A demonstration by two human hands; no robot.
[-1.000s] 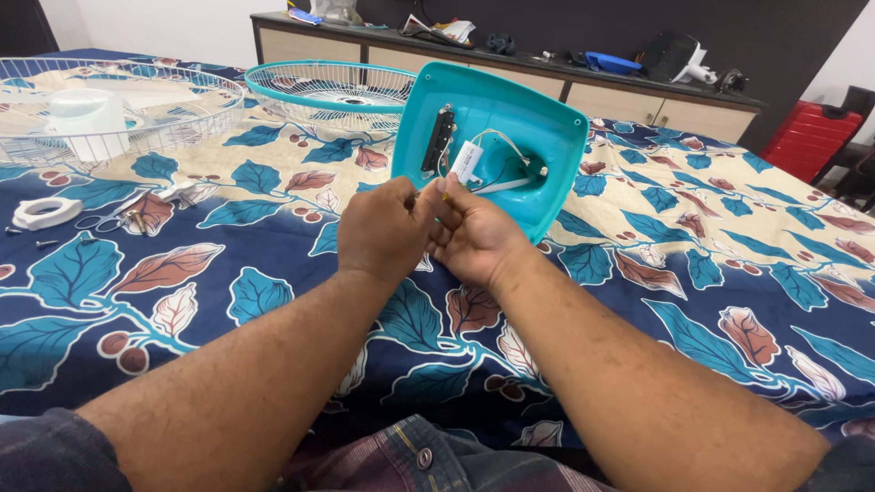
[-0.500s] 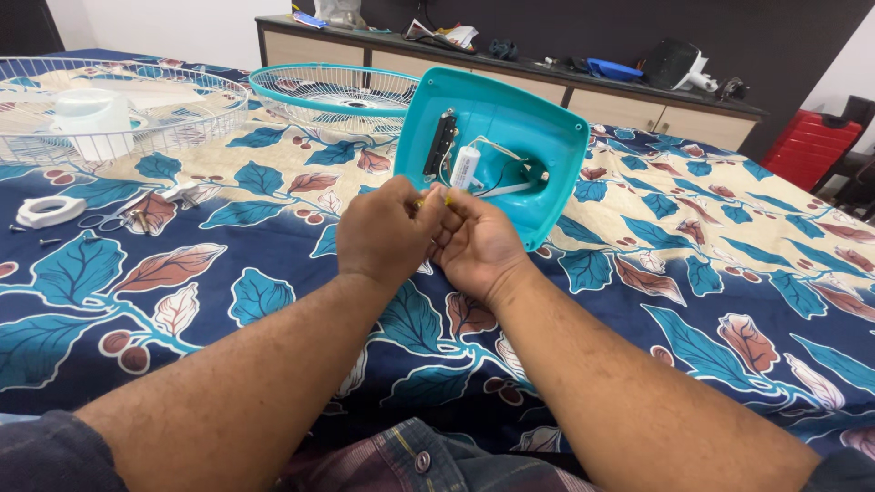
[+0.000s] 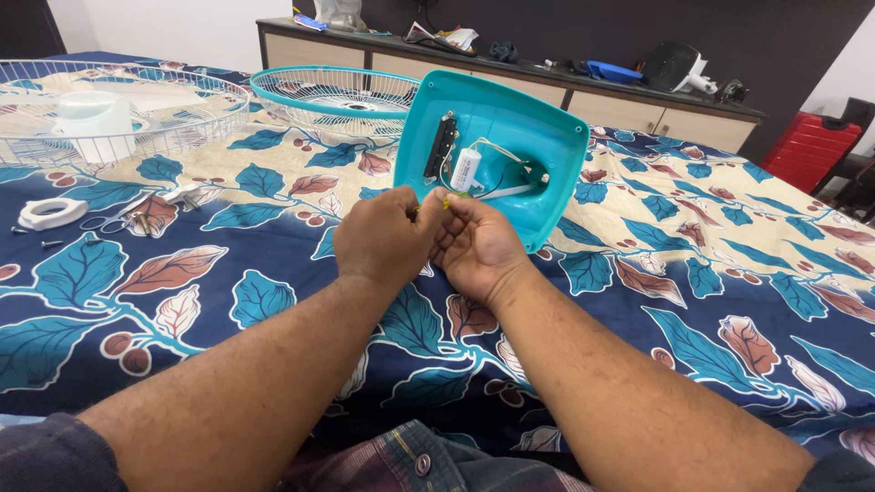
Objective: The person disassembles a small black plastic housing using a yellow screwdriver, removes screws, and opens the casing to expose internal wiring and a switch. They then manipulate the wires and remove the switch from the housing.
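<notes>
A square turquoise plastic fan base (image 3: 510, 146) with rounded corners stands tilted on its edge, hollow underside toward the camera; inside sit a black switch block (image 3: 441, 146), a white cylindrical capacitor (image 3: 466, 169) and thin wires (image 3: 497, 182). It rests on a soft bedsheet printed with blue, teal and rust leaves (image 3: 693, 301). Behind it lies a round turquoise-rimmed wire fan guard (image 3: 337, 96), and to the left a white wire guard (image 3: 128, 100) with a white plastic piece inside. A white plastic ring (image 3: 50, 213), scissors and small screws lie at the far left. A long wooden cabinet (image 3: 629, 105) with a dark top runs along the wall.

The left hand (image 3: 383, 241) and right hand (image 3: 478, 246) meet just below the base's lower edge, fingertips pinched shut together on a small yellow piece (image 3: 445, 204), too small to identify, close to the wires
</notes>
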